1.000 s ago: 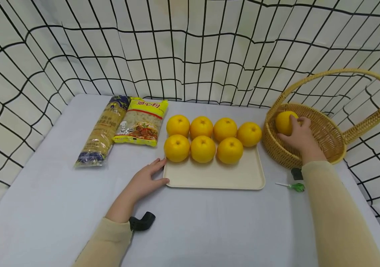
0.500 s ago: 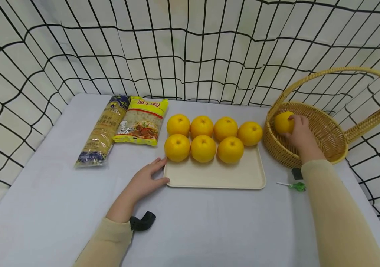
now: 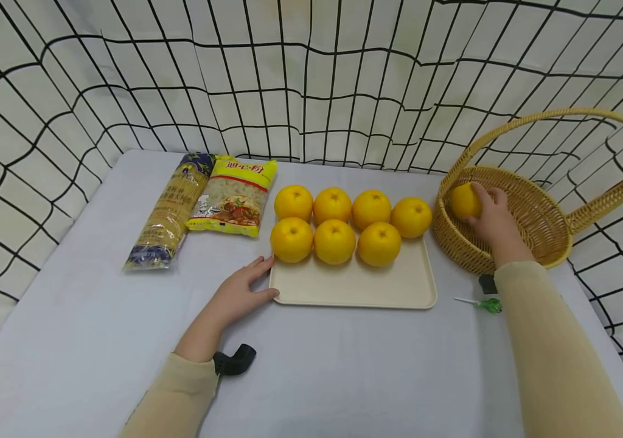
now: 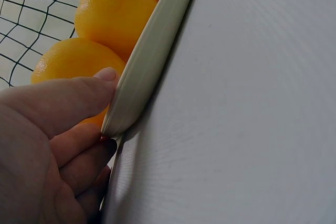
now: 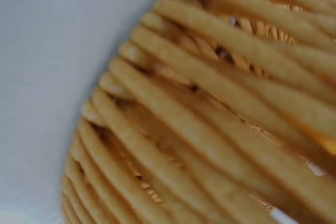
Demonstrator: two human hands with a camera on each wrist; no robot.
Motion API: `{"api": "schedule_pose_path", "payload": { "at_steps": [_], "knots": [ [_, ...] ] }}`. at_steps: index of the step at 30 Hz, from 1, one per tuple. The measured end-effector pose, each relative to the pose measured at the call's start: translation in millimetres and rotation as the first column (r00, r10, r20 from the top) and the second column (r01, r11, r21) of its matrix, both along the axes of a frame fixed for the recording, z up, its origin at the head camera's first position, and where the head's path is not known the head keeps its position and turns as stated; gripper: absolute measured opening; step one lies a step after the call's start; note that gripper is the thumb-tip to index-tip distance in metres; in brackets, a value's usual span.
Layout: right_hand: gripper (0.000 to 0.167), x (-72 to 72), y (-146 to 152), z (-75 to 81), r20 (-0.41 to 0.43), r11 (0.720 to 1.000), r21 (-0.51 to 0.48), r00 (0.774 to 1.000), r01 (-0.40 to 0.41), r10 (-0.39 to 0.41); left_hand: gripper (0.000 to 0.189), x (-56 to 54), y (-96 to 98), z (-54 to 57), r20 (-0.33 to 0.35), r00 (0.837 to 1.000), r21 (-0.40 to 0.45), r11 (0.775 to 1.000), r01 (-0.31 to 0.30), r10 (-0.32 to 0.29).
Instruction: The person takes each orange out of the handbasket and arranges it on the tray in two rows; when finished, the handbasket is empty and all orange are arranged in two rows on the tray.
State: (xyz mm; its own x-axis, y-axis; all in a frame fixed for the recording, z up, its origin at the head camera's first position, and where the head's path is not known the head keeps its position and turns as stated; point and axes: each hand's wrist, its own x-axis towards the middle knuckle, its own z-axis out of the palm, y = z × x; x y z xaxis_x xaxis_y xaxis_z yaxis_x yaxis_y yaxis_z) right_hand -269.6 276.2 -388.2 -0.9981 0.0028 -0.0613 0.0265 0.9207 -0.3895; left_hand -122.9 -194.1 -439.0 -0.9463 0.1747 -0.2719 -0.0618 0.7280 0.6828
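In the head view, my right hand (image 3: 496, 226) reaches into the wicker basket (image 3: 541, 243) at the right, its fingers curled round an orange (image 3: 463, 201) against the basket's left wall. Only woven strands of the basket's outside (image 5: 173, 108) fill most of the right wrist view; that hand is hidden there. My left hand (image 3: 239, 293) touches the left end of a cream tray (image 3: 352, 289), thumb at the near corner and fingers extended along the side. From the left wrist, the thumb lies at the tray's rim (image 4: 142, 72). Several oranges (image 3: 334, 241) stand in two rows on the tray.
Left of the tray lie a yellow food packet (image 3: 233, 198) and a long packet of noodles (image 3: 166, 216). A green-wrapped lollipop (image 3: 489, 305) lies before the basket, near the right sleeve. Black netting (image 3: 303, 94) rises round the table, and the basket's handle (image 3: 558, 114) arches high.
My right hand's fingers have closed round the orange in the basket; the thumb, earlier spread to the left, is now tucked out of sight. The left hand stays at the tray.
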Motion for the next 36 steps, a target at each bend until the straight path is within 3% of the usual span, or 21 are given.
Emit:
{"api": "schedule_pose_path", "payload": {
  "at_steps": [12,21,25,31,36],
  "knots": [
    [0.077,-1.9,3,-1.8,0.022,1.0,-0.02,1.0,0.0,0.0,0.07,1.7,1.0,-0.7,-0.005,1.0,0.011,1.0,0.0,0.0],
    [0.083,8.4,2,7.6,0.02,0.991,-0.125,0.998,0.053,-0.051,0.07,1.4,1.3,3.4,-0.008,1.0,0.007,1.0,0.002,-0.002],
    [0.09,15.0,0,15.9,0.003,0.98,-0.188,0.997,0.073,-0.073,0.07,1.0,1.0,4.6,-0.01,1.0,0.002,1.0,0.007,-0.007],
    [0.086,30.3,-3,24.6,-0.009,0.971,-0.225,0.996,0.084,-0.088,0.07,-0.7,0.4,3.4,-0.001,1.0,0.0,1.0,0.003,-0.003],
    [0.084,45.0,-7,30.7,-0.073,0.954,-0.298,0.995,0.045,-0.069,0.07,-0.7,-0.9,2.6,0.0,1.0,-0.004,1.0,0.008,-0.008]
  ]
}}
